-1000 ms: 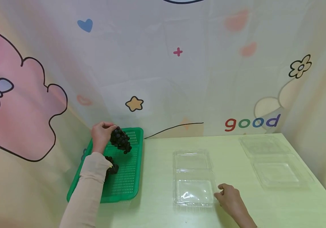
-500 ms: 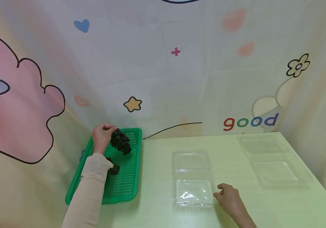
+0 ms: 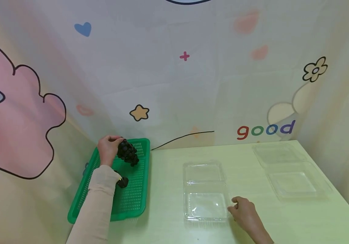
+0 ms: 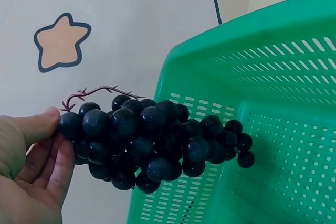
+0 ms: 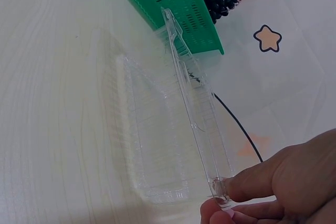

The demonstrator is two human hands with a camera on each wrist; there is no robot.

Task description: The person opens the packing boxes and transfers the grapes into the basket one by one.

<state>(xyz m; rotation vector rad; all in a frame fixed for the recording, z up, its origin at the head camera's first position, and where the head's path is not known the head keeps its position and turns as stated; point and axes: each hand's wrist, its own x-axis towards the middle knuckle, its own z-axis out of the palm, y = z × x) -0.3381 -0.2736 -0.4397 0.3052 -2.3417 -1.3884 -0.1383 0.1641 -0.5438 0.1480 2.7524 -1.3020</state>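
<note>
My left hand [image 3: 108,149] pinches a bunch of dark grapes [image 3: 127,152] by one end, thumb against fingers. The bunch hangs at a slant over the far end of a green plastic basket [image 3: 146,179]. In the left wrist view a thin brown stem curls above the grapes [image 4: 152,140]. More dark fruit [image 3: 122,182] lies in the basket, partly hidden by my left sleeve. My right hand [image 3: 245,213] is at the right edge of an unfolded clear plastic clamshell box [image 3: 206,189]. In the right wrist view my thumb and fingers [image 5: 252,182] pinch its rim.
A second unfolded clear clamshell box [image 3: 296,184] lies at the right of the pale table [image 3: 165,210]. A printed cloth curtain [image 3: 168,84] hangs behind the table and along its sides.
The head view has turned slightly, so the scene shifts a little to the left. Both hands keep nearly the same place, the grapes still over the basket.
</note>
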